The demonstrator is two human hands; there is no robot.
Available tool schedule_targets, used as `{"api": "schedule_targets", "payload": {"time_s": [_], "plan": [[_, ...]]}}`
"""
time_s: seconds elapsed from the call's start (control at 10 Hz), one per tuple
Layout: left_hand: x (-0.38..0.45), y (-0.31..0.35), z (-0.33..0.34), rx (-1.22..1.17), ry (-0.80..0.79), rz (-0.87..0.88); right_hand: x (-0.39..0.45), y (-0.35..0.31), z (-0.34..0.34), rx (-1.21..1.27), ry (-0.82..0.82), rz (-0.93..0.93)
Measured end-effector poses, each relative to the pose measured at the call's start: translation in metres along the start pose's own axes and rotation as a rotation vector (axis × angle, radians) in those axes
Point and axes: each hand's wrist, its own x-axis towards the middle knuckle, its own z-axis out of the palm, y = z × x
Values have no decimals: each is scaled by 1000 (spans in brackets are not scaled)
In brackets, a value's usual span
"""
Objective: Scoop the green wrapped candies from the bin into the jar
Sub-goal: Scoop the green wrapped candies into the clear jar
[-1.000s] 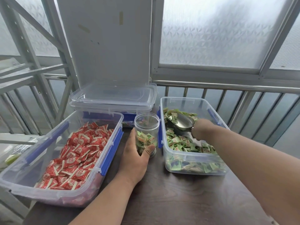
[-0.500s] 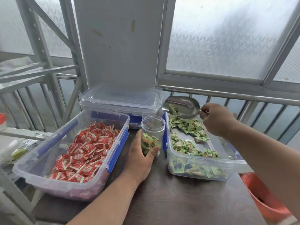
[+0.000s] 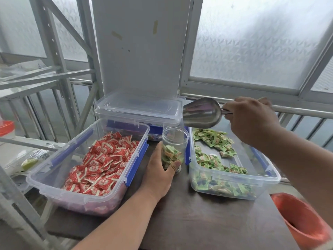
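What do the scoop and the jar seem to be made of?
Scoop: probably stainless steel, brushed; grey sheen with soft reflections. Jar: clear, likely plastic though glass is possible; the candies show through its wall.

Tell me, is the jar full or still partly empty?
Partly empty: in the jar, green candies reach about halfway, and the upper part is clear.

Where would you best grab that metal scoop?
By its thin handle at the back, coming from the right, as the right hand does now. The metal scoop has a wide, smooth bowl with its open mouth toward the jar, so the handle suits a grip best.
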Motion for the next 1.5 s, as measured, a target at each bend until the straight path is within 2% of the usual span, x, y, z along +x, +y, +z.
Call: {"api": "schedule_targets", "payload": {"time_s": [0.1,0.2,0.3,0.5,0.7,0.8,0.9,1.0,1.2,1.3,1.4,1.5], "plan": [[1,-2,0,-17,-4,-2,-2,18,2,-99,-340,156],[2,-4,1,-14,0,-4,-11,32,11,-142,-596,170],[3,-6,2,0,9,-13,-23,38,19,-185,-704,128],[4,-7,1,9,15,-3,-33,42,23,-206,-835,226],[3,-6,0,19,11,-1,-31,36,43,-107,-777,294],[3,-6,-1,17,15,4,-27,33,66,-117,-731,269],[2,-6,0,8,16,2,-17,32,88,-10,-653,300],[1,-8,1,0,18,-7,-16,25,111,119,-609,411],[1,-9,2,-1,30,-9,-26,21,138,244,-743,442],[2,-8,2,6,23,-3,-25,23,136,292,-735,513],[3,-7,2,15,18,-1,-24,20,125,195,-811,441],[1,-6,1,22,19,-13,-22,22,121,180,-753,385]]}}
